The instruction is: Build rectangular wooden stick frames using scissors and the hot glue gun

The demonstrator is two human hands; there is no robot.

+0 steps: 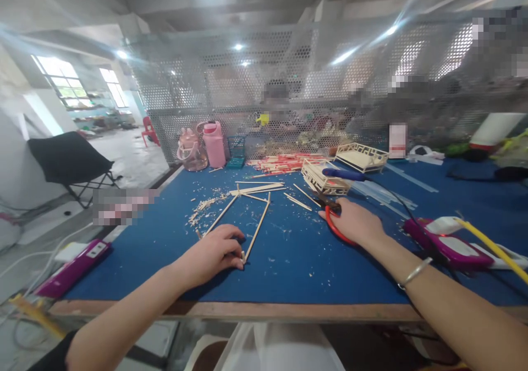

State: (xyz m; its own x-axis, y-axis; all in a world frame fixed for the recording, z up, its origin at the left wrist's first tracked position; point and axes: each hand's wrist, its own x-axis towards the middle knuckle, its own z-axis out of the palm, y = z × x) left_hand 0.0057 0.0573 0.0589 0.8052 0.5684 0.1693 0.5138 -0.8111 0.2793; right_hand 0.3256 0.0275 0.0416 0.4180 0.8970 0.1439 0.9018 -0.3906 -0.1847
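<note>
On the blue table top [289,272] lies a four-sided frame of thin wooden sticks [258,225], with short stubs standing up at its corners. My left hand [216,253] is over its near end, fingers curled down around the near side, thumb and fingertips at the near right corner. The near stick is mostly hidden under this hand. To the right, my right hand [357,222] is closed on red-handled cutters [336,228], their dark jaws pointing to the far left, close to loose sticks [297,201]. Whether the jaws are apart cannot be made out.
Wood scraps [202,209] lie left of the frame. Behind are red-tipped sticks [280,163], two small wooden trays [361,156], a blue corded tool [342,174] and translucent strips [385,195]. Purple power strips [449,250] flank the table. A pink bottle [213,144] stands before the mesh screen [231,85].
</note>
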